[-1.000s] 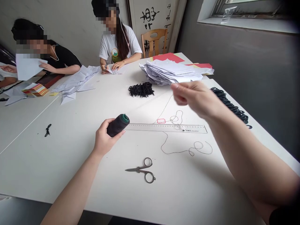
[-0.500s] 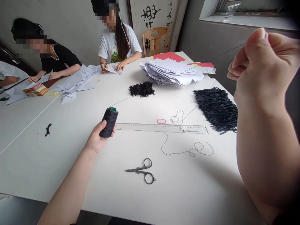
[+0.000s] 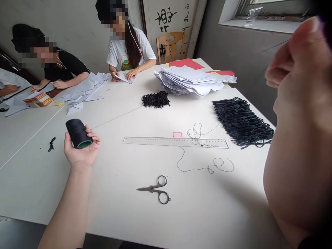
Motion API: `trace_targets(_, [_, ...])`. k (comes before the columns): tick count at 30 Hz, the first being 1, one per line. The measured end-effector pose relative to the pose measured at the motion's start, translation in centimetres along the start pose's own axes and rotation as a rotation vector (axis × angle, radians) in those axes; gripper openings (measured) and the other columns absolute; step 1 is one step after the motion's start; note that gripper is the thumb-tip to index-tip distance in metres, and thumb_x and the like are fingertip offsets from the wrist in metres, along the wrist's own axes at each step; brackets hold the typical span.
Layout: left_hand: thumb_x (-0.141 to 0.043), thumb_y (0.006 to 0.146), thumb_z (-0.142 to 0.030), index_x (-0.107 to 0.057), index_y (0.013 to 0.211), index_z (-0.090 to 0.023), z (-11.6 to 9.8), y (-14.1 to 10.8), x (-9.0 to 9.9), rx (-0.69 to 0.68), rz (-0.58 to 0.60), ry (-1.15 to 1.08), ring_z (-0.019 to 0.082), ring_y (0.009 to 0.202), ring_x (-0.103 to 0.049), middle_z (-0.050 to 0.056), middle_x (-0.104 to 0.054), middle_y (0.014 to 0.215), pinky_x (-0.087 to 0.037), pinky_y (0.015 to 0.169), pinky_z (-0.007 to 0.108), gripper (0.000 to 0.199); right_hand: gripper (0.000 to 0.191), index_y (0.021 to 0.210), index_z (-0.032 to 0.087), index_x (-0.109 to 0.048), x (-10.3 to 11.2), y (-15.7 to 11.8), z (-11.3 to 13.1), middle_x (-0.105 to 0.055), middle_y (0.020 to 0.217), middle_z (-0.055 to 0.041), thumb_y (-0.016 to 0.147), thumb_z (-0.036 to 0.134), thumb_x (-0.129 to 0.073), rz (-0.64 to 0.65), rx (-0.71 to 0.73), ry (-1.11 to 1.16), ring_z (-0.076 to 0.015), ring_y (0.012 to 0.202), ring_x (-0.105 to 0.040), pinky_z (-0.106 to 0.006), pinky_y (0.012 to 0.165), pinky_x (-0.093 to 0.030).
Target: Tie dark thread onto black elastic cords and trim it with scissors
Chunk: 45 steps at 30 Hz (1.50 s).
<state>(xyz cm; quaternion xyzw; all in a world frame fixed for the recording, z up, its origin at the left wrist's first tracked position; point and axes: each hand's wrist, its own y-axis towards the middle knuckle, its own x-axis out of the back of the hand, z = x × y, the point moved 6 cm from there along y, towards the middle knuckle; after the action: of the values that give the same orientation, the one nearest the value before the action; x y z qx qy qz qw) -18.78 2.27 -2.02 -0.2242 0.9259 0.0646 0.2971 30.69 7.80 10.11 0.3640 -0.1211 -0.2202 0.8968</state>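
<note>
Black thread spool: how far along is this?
Looks done: a large bundle of black cords and a smaller black bunch lie on the table. In hand: the left hand holds the black thread spool, with a thin thread crossing the table near it; the right hand is raised near the camera. Left: loose thread loops lie across the ruler, and the scissors lie apart from both hands.
</note>
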Motion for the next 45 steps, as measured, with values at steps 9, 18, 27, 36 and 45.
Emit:
trace_targets(9, [-0.065,0.088,-0.044,-0.059,0.100,-0.019,0.9,0.5,0.6,-0.153,-0.143,0.043,0.015,0.112,-0.061,0.002,-0.068,0.101,-0.051,0.097,0.026,0.028,0.040,0.119,0.021,-0.067,-4.0,-2.5,-1.7,-0.067,0.112,-0.0116,0.083,0.039,-0.067,0.728,-0.064,-0.878,-0.0169,0.070,-0.055,-0.038,0.065,-0.039])
trace_targets(18, [-0.088,0.060,-0.044,-0.065,0.105,-0.026,6.5,-6.0,-5.5,0.034,0.298,0.260,0.028,0.131,-0.052,0.006,-0.070,0.118,-0.052,0.100,0.039,0.053,0.077,0.145,0.025,-0.028,-16.2,-17.2,2.2,-0.045,0.141,-0.0179,0.082,0.041,-0.069,1.216,-0.534,0.392,-0.0172,0.080,-0.066,-0.032,0.060,-0.055])
trace_targets(27, [-0.073,0.079,-0.049,-0.067,0.099,-0.017,6.3,-3.9,-3.4,0.151,0.084,0.125,0.019,0.101,-0.069,0.007,-0.073,0.102,-0.060,0.081,0.023,0.038,0.054,0.063,0.018,-0.040,-16.7,-19.7,1.4,-0.037,0.063,0.0028,0.095,0.062,-0.041,1.180,-0.500,0.438,-0.0096,0.057,-0.032,-0.026,0.056,-0.029])
trace_targets(36, [-0.052,0.094,-0.043,-0.061,0.099,-0.013,4.2,-1.4,-0.2,0.201,-0.266,-0.073,0.016,0.094,-0.072,0.008,-0.071,0.091,-0.060,0.079,0.021,0.032,0.049,0.063,0.020,-0.040,-14.7,-14.8,-1.2,-0.031,0.056,0.0045,0.092,0.058,-0.051,0.456,-0.547,0.629,-0.0095,0.050,-0.025,-0.026,0.049,-0.020])
trace_targets(45, [-0.066,0.080,-0.050,-0.060,0.091,-0.022,1.2,0.6,2.0,-0.041,-0.204,0.046,0.017,0.108,-0.067,0.005,-0.072,0.091,-0.058,0.087,0.023,0.031,0.047,0.071,0.023,-0.039,-12.0,-10.0,-7.0,-0.030,0.062,0.0038,0.094,0.063,-0.035,0.131,-0.474,0.259,-0.0102,0.046,-0.026,-0.025,0.043,-0.026])
